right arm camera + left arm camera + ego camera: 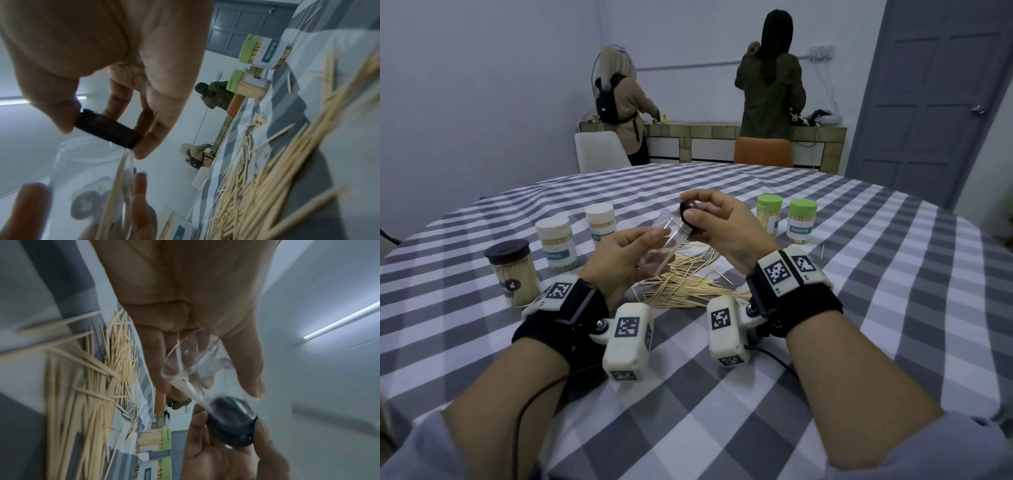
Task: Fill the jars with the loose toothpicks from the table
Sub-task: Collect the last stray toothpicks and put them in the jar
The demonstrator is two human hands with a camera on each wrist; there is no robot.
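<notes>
Toothpicks of pale wood (690, 286) lie loose under both hands.
Left hand (616, 262) grips a clear plastic jar (662, 246), tilted; right hand (726, 229) pinches its dark round lid (690, 219) at the jar's mouth.

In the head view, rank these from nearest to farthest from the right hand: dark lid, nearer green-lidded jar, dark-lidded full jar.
1. Dark lid: held in the right hand's grip, at the clear jar's mouth.
2. Nearer green-lidded jar: standing just beyond the hand, on its right.
3. Dark-lidded full jar: far across on the left, past the left hand.
</notes>
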